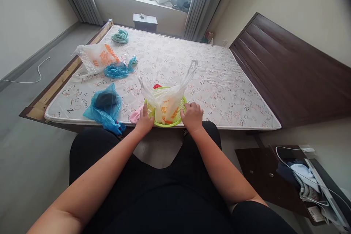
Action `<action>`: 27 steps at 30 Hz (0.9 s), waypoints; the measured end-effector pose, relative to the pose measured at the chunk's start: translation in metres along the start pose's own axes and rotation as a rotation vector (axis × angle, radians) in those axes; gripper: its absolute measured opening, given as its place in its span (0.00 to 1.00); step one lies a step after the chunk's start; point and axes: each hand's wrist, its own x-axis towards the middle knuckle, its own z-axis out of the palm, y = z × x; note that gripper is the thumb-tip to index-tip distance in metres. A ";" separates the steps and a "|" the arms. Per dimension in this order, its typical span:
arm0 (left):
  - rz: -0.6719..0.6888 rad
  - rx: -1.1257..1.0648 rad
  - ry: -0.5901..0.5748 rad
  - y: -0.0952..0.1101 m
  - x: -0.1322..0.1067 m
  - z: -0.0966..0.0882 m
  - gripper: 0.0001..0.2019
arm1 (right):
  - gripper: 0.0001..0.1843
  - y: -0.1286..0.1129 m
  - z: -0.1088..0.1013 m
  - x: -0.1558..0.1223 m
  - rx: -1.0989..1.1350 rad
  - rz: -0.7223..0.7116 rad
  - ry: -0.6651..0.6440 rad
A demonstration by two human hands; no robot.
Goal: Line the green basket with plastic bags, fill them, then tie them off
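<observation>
A yellow-green mesh basket (183,114) sits at the near edge of the mattress, with my hands on either side of it. My left hand (144,120) is closed on its left rim. On the right rim my right hand (192,115) grips with bent fingers. A white plastic bag (168,103) with orange print stands inside the basket, its two handles sticking up. Something pink (135,116) lies on the mattress beside my left hand. A bit of red (157,86) shows behind the basket's far rim.
Left on the mattress (219,80) lie a blue plastic bag (105,104) with something dark inside, a crumpled blue bag (117,70), a white bag with orange print (95,56) and a teal cloth (120,36). A cluttered nightstand (255,170) stands at the right.
</observation>
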 end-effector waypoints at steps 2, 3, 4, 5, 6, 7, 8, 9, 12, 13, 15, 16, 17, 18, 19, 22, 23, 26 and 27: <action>-0.006 0.056 -0.010 0.006 -0.005 0.002 0.43 | 0.18 -0.011 -0.006 0.014 -0.006 -0.149 0.142; 0.005 0.079 -0.023 0.009 -0.007 0.004 0.42 | 0.19 -0.017 -0.006 0.024 -0.003 -0.252 0.155; 0.027 0.095 -0.039 0.011 -0.009 0.006 0.40 | 0.20 -0.023 -0.005 0.035 -0.014 -0.359 0.141; 0.050 0.104 -0.050 0.012 -0.010 0.008 0.38 | 0.22 -0.029 -0.001 0.046 -0.037 -0.442 0.118; 0.070 0.107 -0.054 0.013 -0.012 0.010 0.36 | 0.24 -0.034 0.003 0.057 -0.066 -0.499 0.075; 0.087 0.106 -0.053 0.013 -0.013 0.012 0.35 | 0.24 -0.038 0.007 0.068 -0.100 -0.532 0.009; 0.103 0.101 -0.050 0.014 -0.014 0.012 0.34 | 0.22 -0.041 0.012 0.076 -0.143 -0.550 -0.066; 0.117 0.099 -0.044 0.016 -0.015 0.012 0.33 | 0.20 -0.043 0.015 0.083 -0.186 -0.565 -0.133; 0.194 0.133 0.046 0.027 -0.021 0.003 0.29 | 0.15 -0.044 0.021 0.089 -0.262 -0.620 -0.206; 0.250 0.158 0.094 0.035 -0.022 -0.002 0.26 | 0.15 -0.045 0.021 0.087 -0.264 -0.641 -0.201; 0.429 0.217 0.147 0.053 -0.023 -0.013 0.22 | 0.15 -0.045 0.023 0.081 -0.246 -0.676 -0.208; 0.541 0.242 0.113 0.063 -0.022 -0.017 0.20 | 0.15 -0.046 0.025 0.077 -0.235 -0.695 -0.223; 0.631 0.270 0.046 0.073 -0.021 -0.020 0.21 | 0.16 -0.047 0.027 0.073 -0.224 -0.711 -0.240; 0.691 0.300 -0.020 0.081 -0.019 -0.022 0.23 | 0.17 -0.048 0.029 0.069 -0.215 -0.724 -0.254; 0.712 0.335 -0.068 0.088 -0.017 -0.022 0.25 | 0.18 -0.049 0.031 0.065 -0.213 -0.732 -0.261; 0.634 0.459 -0.154 0.094 -0.012 -0.017 0.31 | 0.20 -0.048 0.031 0.053 -0.241 -0.761 -0.272; 0.590 0.499 -0.178 0.091 -0.010 -0.015 0.33 | 0.21 -0.046 0.029 0.050 -0.247 -0.774 -0.273; 0.518 0.590 -0.296 0.072 -0.002 -0.016 0.36 | 0.19 -0.032 0.018 0.039 -0.215 -0.830 -0.254; 0.515 0.607 -0.338 0.065 0.001 -0.018 0.34 | 0.19 -0.026 0.015 0.036 -0.190 -0.853 -0.242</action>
